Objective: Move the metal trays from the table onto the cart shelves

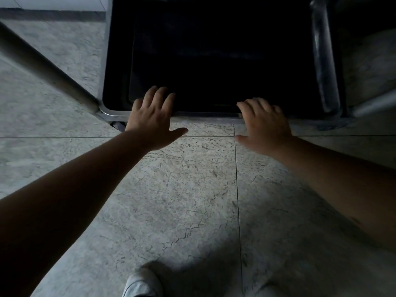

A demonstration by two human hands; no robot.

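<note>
A dark metal tray (119,61) lies flat on the low cart shelf (205,115), and its inside is almost black in shadow. My left hand (152,118) rests on the tray's near rim at the left, fingers spread over the edge and thumb out over the floor. My right hand (265,125) sits on the same rim further right, fingers bent over the edge and thumb apart from it. Neither hand closes around the rim.
A cart post (42,65) slants in from the left to the shelf's front corner. Another post (323,61) rises at the right. Grey stone floor tiles (182,189) lie below my arms, and my white shoe (141,284) shows at the bottom edge.
</note>
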